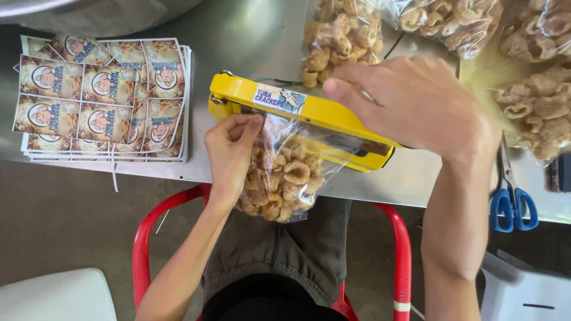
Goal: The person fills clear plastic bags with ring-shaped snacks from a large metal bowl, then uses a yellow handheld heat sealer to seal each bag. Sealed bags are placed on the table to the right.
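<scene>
Snack bag [282, 178] in left hand [229, 151] grip, mouth under yellow sealer [297, 116], right hand [416, 104] atop.

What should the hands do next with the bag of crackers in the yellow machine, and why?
Probably press the yellow sealer arm down with the right hand, which rests on top of it. The left hand pinches the clear snack bag with its open top tucked under the arm, so the bag seems lined up for closing. Whether the arm is fully down is hard to tell.
</scene>
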Tool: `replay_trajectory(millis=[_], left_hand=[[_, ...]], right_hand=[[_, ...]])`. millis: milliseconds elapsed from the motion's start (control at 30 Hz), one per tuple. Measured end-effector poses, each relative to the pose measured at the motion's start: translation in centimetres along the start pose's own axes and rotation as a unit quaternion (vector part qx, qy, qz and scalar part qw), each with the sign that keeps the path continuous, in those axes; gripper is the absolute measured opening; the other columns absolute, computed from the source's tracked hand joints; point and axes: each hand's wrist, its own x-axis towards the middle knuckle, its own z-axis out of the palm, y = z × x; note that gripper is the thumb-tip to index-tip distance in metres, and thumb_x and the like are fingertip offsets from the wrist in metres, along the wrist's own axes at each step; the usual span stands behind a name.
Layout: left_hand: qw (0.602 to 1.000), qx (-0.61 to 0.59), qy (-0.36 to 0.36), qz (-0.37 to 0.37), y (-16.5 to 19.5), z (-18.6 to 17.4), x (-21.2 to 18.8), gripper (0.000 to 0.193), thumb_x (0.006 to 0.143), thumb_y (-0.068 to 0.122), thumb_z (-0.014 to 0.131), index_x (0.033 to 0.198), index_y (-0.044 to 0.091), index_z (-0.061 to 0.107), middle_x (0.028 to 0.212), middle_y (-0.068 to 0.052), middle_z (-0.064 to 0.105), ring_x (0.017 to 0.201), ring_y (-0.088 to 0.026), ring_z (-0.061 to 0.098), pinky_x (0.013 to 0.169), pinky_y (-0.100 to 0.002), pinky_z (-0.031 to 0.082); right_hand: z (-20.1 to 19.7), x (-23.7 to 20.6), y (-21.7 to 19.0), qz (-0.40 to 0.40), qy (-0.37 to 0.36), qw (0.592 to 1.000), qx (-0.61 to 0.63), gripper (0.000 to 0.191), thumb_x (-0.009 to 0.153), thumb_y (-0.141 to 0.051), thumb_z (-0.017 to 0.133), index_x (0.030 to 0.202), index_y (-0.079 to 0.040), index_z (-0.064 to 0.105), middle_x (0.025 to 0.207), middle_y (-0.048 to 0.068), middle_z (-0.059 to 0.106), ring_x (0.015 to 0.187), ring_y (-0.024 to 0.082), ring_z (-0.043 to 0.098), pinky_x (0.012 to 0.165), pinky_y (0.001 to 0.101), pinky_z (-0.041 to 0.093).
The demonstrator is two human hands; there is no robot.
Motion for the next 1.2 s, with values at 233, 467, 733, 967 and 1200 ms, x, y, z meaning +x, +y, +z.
replay_trajectory(millis=[233, 467, 733, 967, 1200], left_hand=[[1.0, 0.003, 0.01, -0.014, 0.3, 0.3, -0.5, 0.018, 0.099, 0.012, 0.07, 0.099, -0.006, 0.071, 0.083, -0.003, 0.074, 0.072, -0.003, 0.063, 0.064, -0.021, 0.049], [0.999, -0.007, 0.015, -0.034, 0.0, 0.2, -0.6, 0.018, 0.1, 0.012, 0.071, 0.099, -0.006, 0.071, 0.083, -0.004, 0.073, 0.072, -0.004, 0.063, 0.066, -0.022, 0.051], [0.996, -0.051, 0.025, -0.07, 0.1, 0.6, -1.3, 0.02, 0.101, 0.012, 0.07, 0.101, -0.007, 0.07, 0.086, -0.007, 0.075, 0.072, -0.007, 0.065, 0.067, -0.022, 0.052], [0.992, -0.082, 0.03, -0.089, 0.6, 1.2, -1.7, 0.02, 0.102, 0.012, 0.068, 0.103, -0.008, 0.069, 0.088, -0.008, 0.075, 0.073, -0.009, 0.067, 0.068, -0.024, 0.055], [0.993, -0.075, 0.04, -0.087, 0.0, 1.0, -2.2, 0.019, 0.103, 0.012, 0.068, 0.103, -0.007, 0.068, 0.089, -0.008, 0.075, 0.076, -0.008, 0.068, 0.069, -0.024, 0.055]], right_hand=[[2.2, 0.1, 1.0, -0.014, -0.011, 0.998, 0.063, 0.048, 0.105, -0.052, 0.036, 0.111, -0.02, 0.072, 0.058, 0.015, 0.064, 0.062, 0.041, 0.065, 0.067, 0.051, 0.052], [4.3, 0.9, 1.8, -0.018, -0.035, 0.99, 0.133, 0.047, 0.1, -0.048, 0.036, 0.115, -0.018, 0.069, 0.052, 0.014, 0.064, 0.054, 0.038, 0.065, 0.063, 0.0494, 0.052], [4.1, 1.4, 1.9, -0.012, -0.068, 0.994, 0.081, 0.044, 0.108, -0.046, 0.039, 0.131, -0.023, 0.068, 0.051, 0.009, 0.063, 0.054, 0.033, 0.065, 0.061, 0.0443, 0.053], [3.4, 0.3, 1.8, -0.066, 0.017, 0.993, 0.094, 0.044, 0.109, -0.04, 0.042, 0.13, -0.01, 0.066, 0.068, 0.013, 0.069, 0.048, 0.033, 0.062, 0.048, 0.0427, 0.048], [5.6, 1.4, 2.1, -0.018, -0.039, 0.996, 0.083, 0.043, 0.109, -0.038, 0.04, 0.133, -0.012, 0.065, 0.067, 0.013, 0.07, 0.056, 0.033, 0.064, 0.054, 0.0427, 0.049]])
